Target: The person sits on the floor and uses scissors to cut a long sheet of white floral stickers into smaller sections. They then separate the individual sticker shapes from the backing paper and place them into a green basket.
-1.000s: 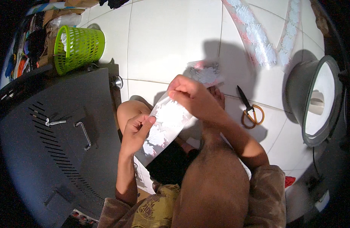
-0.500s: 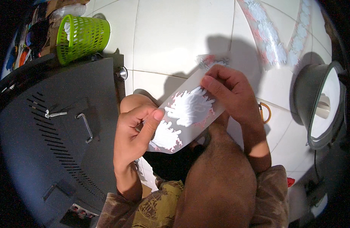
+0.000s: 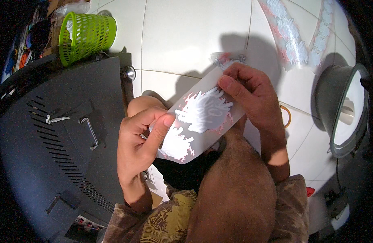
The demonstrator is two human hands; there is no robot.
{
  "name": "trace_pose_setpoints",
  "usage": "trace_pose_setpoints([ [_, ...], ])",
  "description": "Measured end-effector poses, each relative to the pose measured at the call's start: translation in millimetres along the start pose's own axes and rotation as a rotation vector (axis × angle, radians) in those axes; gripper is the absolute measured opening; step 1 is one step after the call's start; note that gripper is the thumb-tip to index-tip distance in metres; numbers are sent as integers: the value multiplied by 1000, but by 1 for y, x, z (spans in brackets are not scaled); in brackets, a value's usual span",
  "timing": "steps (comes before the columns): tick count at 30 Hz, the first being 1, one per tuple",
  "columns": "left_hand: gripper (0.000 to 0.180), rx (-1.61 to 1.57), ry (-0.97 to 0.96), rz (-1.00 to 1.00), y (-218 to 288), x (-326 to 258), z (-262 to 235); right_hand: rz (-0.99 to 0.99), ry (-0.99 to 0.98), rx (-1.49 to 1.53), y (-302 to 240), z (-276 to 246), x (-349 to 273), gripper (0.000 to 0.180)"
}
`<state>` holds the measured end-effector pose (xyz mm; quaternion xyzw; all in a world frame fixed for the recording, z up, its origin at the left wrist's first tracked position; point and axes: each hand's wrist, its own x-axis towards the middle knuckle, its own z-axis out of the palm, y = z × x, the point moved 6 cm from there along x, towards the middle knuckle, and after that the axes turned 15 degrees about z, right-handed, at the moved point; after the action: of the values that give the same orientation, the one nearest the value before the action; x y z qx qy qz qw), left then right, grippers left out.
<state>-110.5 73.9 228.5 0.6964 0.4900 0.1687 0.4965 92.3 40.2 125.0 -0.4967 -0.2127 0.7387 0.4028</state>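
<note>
Pinching sticker sheet point(image 3: 202, 117) between left hand point(image 3: 140, 139), right hand point(image 3: 251, 95)

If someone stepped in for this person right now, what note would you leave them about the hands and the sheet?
Left hand: pinches the lower left edge of the sticker sheet, thumb on top.
Right hand: grips the sheet's upper right corner.
The sheet is held up over the lap, its white cut-out shapes facing up.
More sticker strips lie on the tiled floor; a green basket stands far left.
The white shapes sit on the sheet, none visibly peeled off.
</note>
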Motion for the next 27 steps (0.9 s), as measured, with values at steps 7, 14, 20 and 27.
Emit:
trace_pose_setpoints([
  [7,21,-25,-1,13,-3,1,1,-17,2,10,0,1,0,19],
  [14,22,1,-6,-5,-5,-2,0,-11,13,9,0,0,1,16],
  [20,21,47,18,120,-11,1,1,61,-31,76,7,1,1,13],
  [27,23,121,-64,126,-19,0,-1,86,-80,39,13,-3,2,14],
])
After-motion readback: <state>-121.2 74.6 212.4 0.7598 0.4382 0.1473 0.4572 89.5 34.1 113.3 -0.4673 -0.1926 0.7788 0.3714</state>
